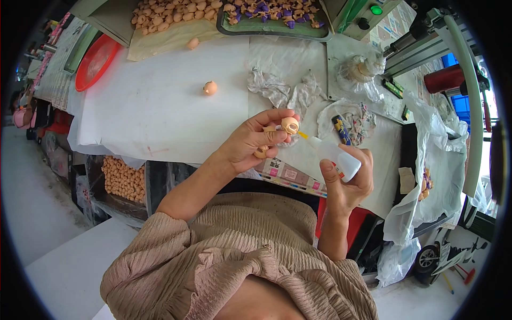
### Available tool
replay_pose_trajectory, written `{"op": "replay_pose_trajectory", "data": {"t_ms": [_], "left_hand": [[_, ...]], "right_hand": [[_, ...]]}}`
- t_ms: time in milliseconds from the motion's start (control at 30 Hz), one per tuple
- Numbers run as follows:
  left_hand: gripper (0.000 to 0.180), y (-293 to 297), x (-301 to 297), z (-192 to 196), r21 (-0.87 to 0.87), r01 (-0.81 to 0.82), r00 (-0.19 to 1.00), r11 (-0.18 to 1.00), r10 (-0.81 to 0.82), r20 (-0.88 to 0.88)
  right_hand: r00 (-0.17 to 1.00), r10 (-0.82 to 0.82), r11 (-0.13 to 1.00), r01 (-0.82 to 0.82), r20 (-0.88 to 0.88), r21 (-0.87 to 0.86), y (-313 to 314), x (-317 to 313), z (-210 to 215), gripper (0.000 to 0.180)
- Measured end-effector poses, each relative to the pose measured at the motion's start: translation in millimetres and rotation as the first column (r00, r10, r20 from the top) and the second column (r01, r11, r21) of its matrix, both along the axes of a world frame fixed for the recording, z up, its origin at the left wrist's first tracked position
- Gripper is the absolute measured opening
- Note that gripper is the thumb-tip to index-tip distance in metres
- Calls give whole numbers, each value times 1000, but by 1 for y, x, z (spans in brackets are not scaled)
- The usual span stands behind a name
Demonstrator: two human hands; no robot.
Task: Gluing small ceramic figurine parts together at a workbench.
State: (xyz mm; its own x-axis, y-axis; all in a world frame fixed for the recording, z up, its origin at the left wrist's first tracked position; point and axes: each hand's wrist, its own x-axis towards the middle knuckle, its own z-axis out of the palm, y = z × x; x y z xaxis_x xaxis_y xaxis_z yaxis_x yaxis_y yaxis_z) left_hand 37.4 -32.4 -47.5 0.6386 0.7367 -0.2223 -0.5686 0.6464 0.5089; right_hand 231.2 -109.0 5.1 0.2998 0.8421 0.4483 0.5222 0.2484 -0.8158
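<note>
My left hand (250,143) pinches a small tan doll head (290,125) between thumb and fingers, above the white table cover (160,106). A second tan piece (261,153) is tucked in the same palm. My right hand (349,181) grips a small white squeeze bottle (333,154), whose yellow nozzle (302,135) touches the doll head. Another loose doll head (210,88) lies on the cover further back.
A pile of tan doll heads (173,13) and a green tray (272,29) of purple-haired ones stand at the back. A red dish (95,61) sits far left. Crumpled cloths (277,88), a machine with a green button (376,9) and plastic bags (432,160) lie right.
</note>
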Motion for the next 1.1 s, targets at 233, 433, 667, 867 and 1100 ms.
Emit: {"op": "replay_pose_trajectory", "data": {"t_ms": [233, 433, 667, 867, 1100], "left_hand": [[42, 1, -1, 0, -9, 3, 1000, 1000, -3, 6], [43, 1, 0, -2, -19, 10, 1000, 1000, -10, 12], [44, 1, -9, 5, -12, -2, 998, 1000, 2, 66], [44, 12, -26, 18, 53, -26, 990, 998, 19, 137], [44, 15, -56, 23, -38, -71, 966, 997, 78, 245]], "right_hand": [[1000, 22, 1000, -21, 15, -15, 0, 0, 3, 36], [1000, -14, 1000, 14, -2, 8, -1, 7, -4, 36], [985, -69, 998, 66, -157, -22, 17, 2, -24, 33], [994, 106, 983, -109, -30, -145, 50, -15, -35, 32], [949, 192, 970, -144, 251, -198, 71, -19, -12, 26]]}}
